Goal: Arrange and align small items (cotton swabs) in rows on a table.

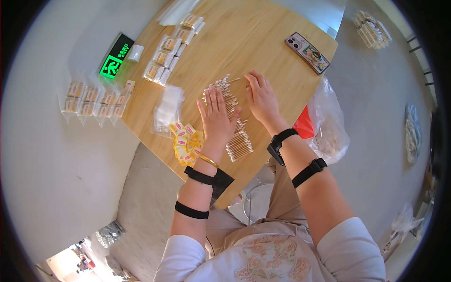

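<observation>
Wooden-stemmed cotton swabs (240,143) lie side by side in a band across the table, with a looser bunch at the far end. My left hand (217,117) rests flat over the middle of them, fingers stretched out and thumb apart, hiding some stems. At their far right side is my right hand (263,99), its fingers slightly bent and its thumb apart, with no swab visible in its grasp. Yellow and white paper labels (188,144) are heaped left of my left wrist. Just beyond that heap are flat clear plastic bags (167,109).
Filled swab packs (162,58) stand in rows at the far left of the wooden table (253,33). More bagged packs (94,99) sit by the left wall, near a lit green sign (115,58). A phone (307,53) lies far right; a clear plastic bag (331,124) is beside the right edge.
</observation>
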Tool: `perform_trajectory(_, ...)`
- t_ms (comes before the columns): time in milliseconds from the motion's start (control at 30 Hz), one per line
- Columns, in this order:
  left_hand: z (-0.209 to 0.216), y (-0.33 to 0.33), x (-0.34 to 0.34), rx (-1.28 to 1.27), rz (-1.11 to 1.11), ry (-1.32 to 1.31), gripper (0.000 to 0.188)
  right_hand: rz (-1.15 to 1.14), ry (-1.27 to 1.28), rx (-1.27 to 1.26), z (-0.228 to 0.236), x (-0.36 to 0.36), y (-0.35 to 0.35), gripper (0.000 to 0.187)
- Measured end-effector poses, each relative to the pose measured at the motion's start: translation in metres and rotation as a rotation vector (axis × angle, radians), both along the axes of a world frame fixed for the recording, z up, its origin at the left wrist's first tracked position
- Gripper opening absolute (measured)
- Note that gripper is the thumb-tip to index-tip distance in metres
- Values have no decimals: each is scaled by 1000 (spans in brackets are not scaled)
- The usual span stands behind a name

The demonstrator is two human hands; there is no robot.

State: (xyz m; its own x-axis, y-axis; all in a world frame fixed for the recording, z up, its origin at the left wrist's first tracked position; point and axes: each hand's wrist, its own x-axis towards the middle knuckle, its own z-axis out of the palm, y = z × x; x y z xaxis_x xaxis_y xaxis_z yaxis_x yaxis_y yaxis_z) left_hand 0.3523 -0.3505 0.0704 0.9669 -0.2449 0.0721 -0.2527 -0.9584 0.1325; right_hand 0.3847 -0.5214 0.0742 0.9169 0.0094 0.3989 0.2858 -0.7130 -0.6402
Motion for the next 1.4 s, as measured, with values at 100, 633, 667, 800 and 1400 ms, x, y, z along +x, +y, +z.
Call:
perform_trajectory(100, -6, 6, 12, -60, 19, -81, 86, 7, -12, 26, 2, -1, 1, 33)
perform_trajectory(633, 9, 19, 45, -29, -150, 60, 83, -19, -15, 11, 0, 1, 1, 33)
perform_trajectory(667, 9, 21, 45, -28, -159, 66, 84, -15, -10, 2, -1, 1, 2, 32)
perform_trajectory(800, 8, 25, 41, -139, -184, 76, 85, -23, -40, -55, -1, 1, 2, 25)
perform_trajectory(1400, 16, 47, 35, -194, -67, -42, 85, 275, 49, -103, 1, 95, 34, 7)
